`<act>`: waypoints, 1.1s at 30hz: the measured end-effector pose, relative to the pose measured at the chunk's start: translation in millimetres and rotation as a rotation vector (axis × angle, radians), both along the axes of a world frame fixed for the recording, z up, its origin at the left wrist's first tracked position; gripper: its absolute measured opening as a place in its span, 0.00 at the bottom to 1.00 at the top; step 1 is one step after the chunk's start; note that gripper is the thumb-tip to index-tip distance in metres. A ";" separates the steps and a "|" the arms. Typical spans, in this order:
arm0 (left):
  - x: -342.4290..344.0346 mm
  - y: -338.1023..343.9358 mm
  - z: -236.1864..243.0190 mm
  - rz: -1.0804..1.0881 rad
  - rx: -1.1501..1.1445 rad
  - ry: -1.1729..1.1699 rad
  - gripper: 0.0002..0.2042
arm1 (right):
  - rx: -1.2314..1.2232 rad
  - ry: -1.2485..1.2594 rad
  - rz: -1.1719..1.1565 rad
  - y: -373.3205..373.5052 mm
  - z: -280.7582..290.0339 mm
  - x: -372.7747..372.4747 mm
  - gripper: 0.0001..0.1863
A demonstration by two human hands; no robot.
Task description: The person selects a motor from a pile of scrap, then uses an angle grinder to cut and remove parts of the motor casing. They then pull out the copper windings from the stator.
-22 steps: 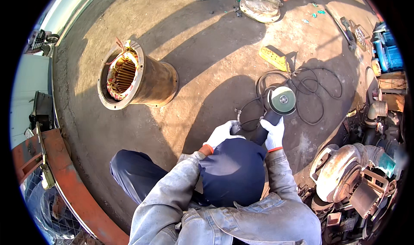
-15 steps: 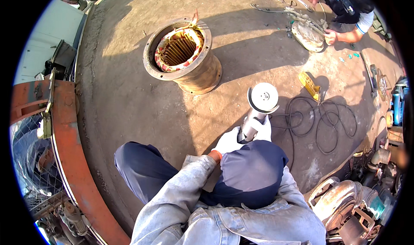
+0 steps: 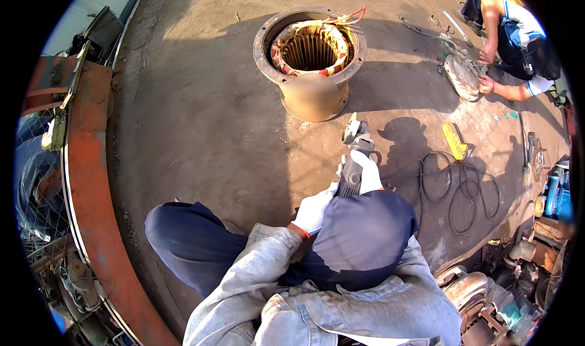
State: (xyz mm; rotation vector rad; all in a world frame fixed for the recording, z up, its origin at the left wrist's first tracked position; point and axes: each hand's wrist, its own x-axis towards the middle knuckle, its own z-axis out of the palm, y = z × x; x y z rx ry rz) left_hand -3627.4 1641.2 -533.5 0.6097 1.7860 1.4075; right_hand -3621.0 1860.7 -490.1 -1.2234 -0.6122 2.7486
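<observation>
Above my right knee I hold an angle grinder (image 3: 349, 178), its dark body pointing forward and its disc (image 3: 350, 128) tilted nearly edge-on. My right hand (image 3: 368, 173), in a white glove, is closed round the body from the right. My left hand (image 3: 315, 212), gloved too, grips the rear part from the left; its fingers are partly hidden. Beyond the disc and apart from it, a motor stator housing (image 3: 317, 105) stands upright on the ground. Inside its open top show the copper-coloured windings (image 3: 311, 47), with loose leads at the back rim.
A yellow power strip (image 3: 454, 142) and coiled black cable (image 3: 466, 190) lie to the right. At far right a person (image 3: 512, 35) crouches over a dusty metal part (image 3: 461, 78). An orange steel beam (image 3: 97, 187) runs along the left; piled motor parts (image 3: 475, 297) fill the lower right.
The grinder has turned in my hands, so its disc went from facing up to nearly edge-on. The view has shifted; the housing now appears farther right. The other person leans differently.
</observation>
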 end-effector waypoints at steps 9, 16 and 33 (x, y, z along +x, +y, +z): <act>-27.3 5.8 75.7 -0.422 -0.396 0.446 0.28 | 0.297 -0.065 0.069 -2.9 7.0 -5.9 0.19; -37.4 -29.6 28.5 -0.165 -0.304 0.367 0.23 | 0.760 -0.051 0.423 -9.4 -17.3 -18.0 0.28; -131.4 -6.8 20.9 0.551 -0.297 0.733 0.15 | 1.443 -0.098 0.969 6.6 41.6 -16.5 0.49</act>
